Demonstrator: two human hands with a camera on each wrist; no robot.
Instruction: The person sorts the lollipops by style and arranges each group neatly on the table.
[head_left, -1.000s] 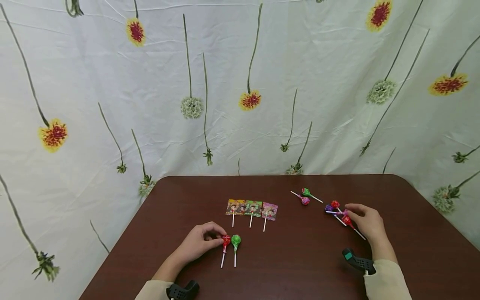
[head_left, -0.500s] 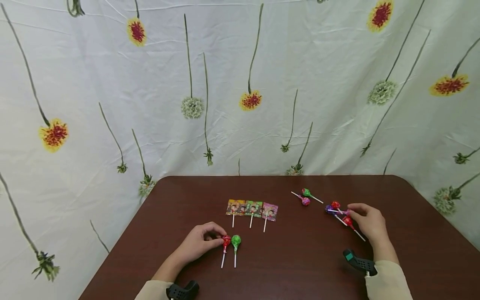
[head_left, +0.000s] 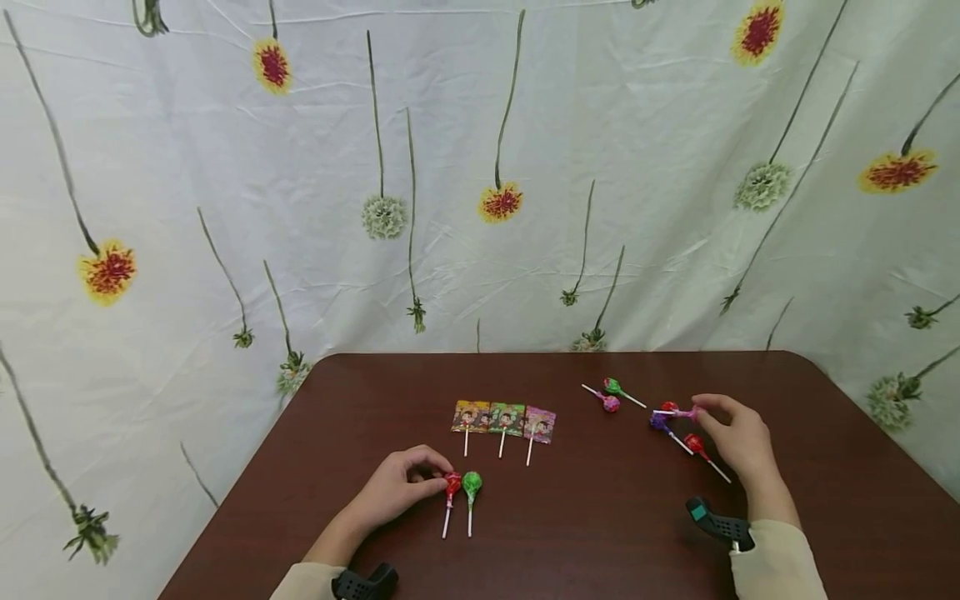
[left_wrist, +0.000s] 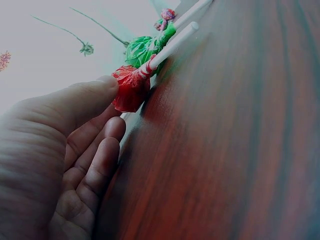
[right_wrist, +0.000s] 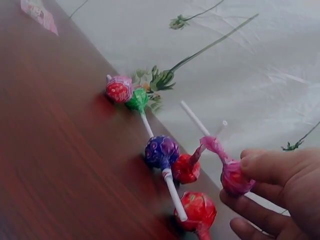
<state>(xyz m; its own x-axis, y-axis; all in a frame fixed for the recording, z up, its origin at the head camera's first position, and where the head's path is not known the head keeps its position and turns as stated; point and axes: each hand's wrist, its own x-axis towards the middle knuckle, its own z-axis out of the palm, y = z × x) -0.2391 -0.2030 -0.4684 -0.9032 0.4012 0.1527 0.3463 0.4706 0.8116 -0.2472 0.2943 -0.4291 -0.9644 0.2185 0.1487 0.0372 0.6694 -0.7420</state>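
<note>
My left hand [head_left: 401, 486] pinches the wrapped head of a red lollipop [left_wrist: 132, 89] that lies on the table, its white stick toward me. Right beside it lies a green lollipop [head_left: 472, 483], parallel to the red one. At the right my other hand [head_left: 738, 439] holds a pink lollipop [right_wrist: 235, 175] by its head between thumb and fingers, the stick pointing left. Under and around that hand lie a purple lollipop [right_wrist: 162, 151], a red lollipop [right_wrist: 196, 212] near my fingers, and another red lollipop [right_wrist: 186, 169] behind the purple one.
Farther back, a green lollipop [head_left: 612, 386] and a pink-purple lollipop [head_left: 611, 404] lie crossed. Three flat-wrapped lollipops, orange [head_left: 470, 416], green [head_left: 507, 418] and pink [head_left: 539, 424], form a row mid-table. Behind the brown table [head_left: 585, 517] hangs a flower-print cloth [head_left: 450, 167].
My right hand has lifted the pink lollipop slightly up and away from the pile, its stick now above the purple one. My left hand stays in place on the red lollipop.
</note>
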